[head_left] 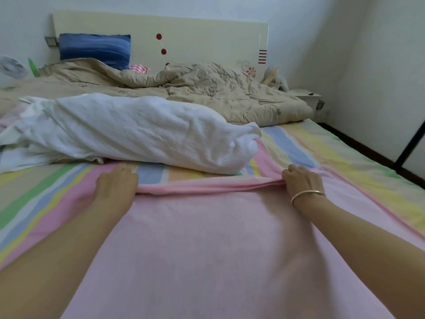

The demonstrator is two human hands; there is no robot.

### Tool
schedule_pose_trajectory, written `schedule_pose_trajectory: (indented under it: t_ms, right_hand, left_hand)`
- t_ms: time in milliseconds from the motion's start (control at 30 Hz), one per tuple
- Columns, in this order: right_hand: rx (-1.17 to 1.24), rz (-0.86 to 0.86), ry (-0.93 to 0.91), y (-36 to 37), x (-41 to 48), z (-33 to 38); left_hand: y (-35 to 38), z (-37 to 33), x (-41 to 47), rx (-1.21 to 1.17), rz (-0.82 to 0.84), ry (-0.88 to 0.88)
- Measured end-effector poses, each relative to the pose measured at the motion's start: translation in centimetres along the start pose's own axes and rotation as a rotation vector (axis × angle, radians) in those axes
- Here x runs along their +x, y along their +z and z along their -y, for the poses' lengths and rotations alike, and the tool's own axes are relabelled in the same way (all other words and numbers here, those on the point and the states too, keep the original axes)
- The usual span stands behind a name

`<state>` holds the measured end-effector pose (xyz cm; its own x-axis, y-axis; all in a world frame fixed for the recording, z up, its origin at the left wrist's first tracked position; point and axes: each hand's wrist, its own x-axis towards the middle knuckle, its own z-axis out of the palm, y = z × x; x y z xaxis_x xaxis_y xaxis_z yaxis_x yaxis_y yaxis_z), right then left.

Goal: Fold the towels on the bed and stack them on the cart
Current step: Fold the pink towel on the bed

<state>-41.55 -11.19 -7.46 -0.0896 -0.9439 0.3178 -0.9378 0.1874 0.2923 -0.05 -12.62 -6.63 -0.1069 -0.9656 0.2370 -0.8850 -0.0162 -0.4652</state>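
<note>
The pink towel [207,238] lies spread over the bed's [345,153] near end, its far edge doubled over, where the right grip [303,180] pinches it with curled fingers and the left grip [116,185] presses it flat-fingered, the white towel [138,132] heaped just beyond.

I record a bed [358,157] covered by a pastel-striped sheet [41,187]. A pink towel [207,245] lies spread flat at the near edge, its far border doubled into a narrow fold. Just beyond it, with a strip of sheet showing between, a white towel [138,132] lies bunched in a long heap reaching toward the left edge. A crumpled beige quilt [218,93] covers the head end. At the far left corner a blue pillow [94,48] leans against the headboard [207,35], with a pink-checked cloth [138,68] just beside it.
</note>
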Motion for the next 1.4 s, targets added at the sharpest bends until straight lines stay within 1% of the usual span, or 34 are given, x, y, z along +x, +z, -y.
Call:
schedule_pose_trajectory:
  t_ms: [100,167,233,300,400,433,533,667,800,933,1000,1067,1200,1300,1400]
  right_hand:
    - [0.212,-0.003,0.050,-1.3,-3.5,-2.2]
    - [0.323,-0.001,0.050,-2.8,-6.5,-3.8]
    - [0.317,-0.050,0.024,-4.1,-9.7,-5.2]
    - [0.299,-0.154,-0.045,-5.4,-13.4,-6.5]
    - [0.312,-0.281,-0.145,-6.9,-19.2,-8.5]
    - [0.334,-0.292,-0.164,-7.5,-20.8,-8.9]
    - [0.394,-0.361,-0.201,-9.3,-26.8,-10.5]
    - [0.477,-0.364,-0.218,-11.0,-34.4,-12.0]
    - [0.531,-0.354,-0.229,-12.0,-41.5,-13.0]
    - [0.608,-0.367,-0.235,-11.3,-47.9,-14.3]
    - [0.645,-0.360,-0.247,-11.1,-50.5,-14.7]
    - [0.660,-0.374,-0.261,-11.3,-52.6,-14.9]
    - [0.634,-0.382,-0.269,-11.6,-55.5,-14.7]
    - [0.603,-0.388,-0.271,-10.7,-56.0,-14.6]
    - [0.541,-0.371,-0.271,-10.5,-56.0,-14.2]
  left_hand:
    - [-1.7,1.2,-4.1,-0.174,-0.050,-0.076]
    - [-3.4,1.9,-7.6,-0.258,-0.084,-0.113]
    - [-5.0,2.4,-11.1,-0.351,-0.152,-0.147]
    - [-6.4,2.9,-14.9,-0.418,-0.214,-0.164]
    - [-8.2,3.7,-20.8,-0.450,-0.272,-0.187]
    - [-8.5,3.9,-22.4,-0.465,-0.274,-0.191]
    - [-10.0,4.2,-29.0,-0.522,-0.353,-0.233]
    - [-11.1,4.0,-37.4,-0.606,-0.399,-0.289]
    - [-10.8,3.9,-45.3,-0.632,-0.437,-0.307]
    - [-10.5,3.3,-52.1,-0.594,-0.474,-0.238]
    - [-10.3,3.2,-54.8,-0.569,-0.476,-0.171]
    - [-10.1,3.2,-56.9,-0.580,-0.444,-0.149]
    - [-9.9,3.3,-59.1,-0.602,-0.363,-0.216]
    - [-9.7,3.1,-59.4,-0.601,-0.327,-0.256]
    - [-8.8,2.8,-59.3,-0.620,-0.237,-0.288]
